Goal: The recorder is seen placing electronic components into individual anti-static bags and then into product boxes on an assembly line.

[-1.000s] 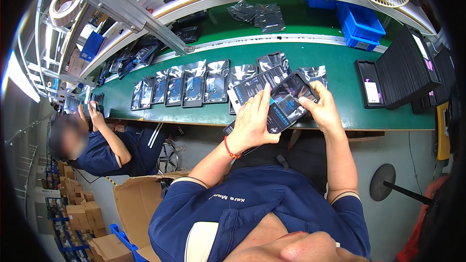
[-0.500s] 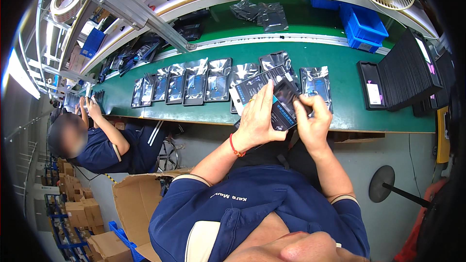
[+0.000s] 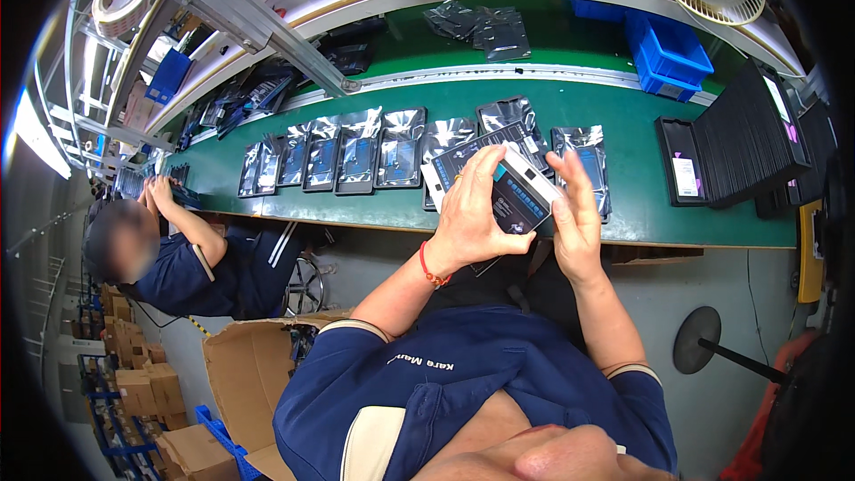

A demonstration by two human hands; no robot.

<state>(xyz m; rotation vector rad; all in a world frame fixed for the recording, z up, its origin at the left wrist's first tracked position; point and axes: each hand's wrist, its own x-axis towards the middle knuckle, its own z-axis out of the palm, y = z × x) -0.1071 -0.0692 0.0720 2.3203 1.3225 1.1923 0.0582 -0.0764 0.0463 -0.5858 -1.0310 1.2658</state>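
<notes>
A row of film-covered trays (image 3: 357,156) is laid out left of centre on the green table (image 3: 637,191), seemingly finished; the box (image 3: 519,203) at the frame's centre is not yet set down. It is pinched by the left grip (image 3: 466,221); the right grip (image 3: 577,221) is spread beside it, contact unclear. Dark, blue-printed and tilted, it is edged whitish at upper right.

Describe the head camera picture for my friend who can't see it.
A person's left hand holds a dark printed package, the open right hand beside it. Shiny packets line a green workbench; a co-worker is at left.
</notes>
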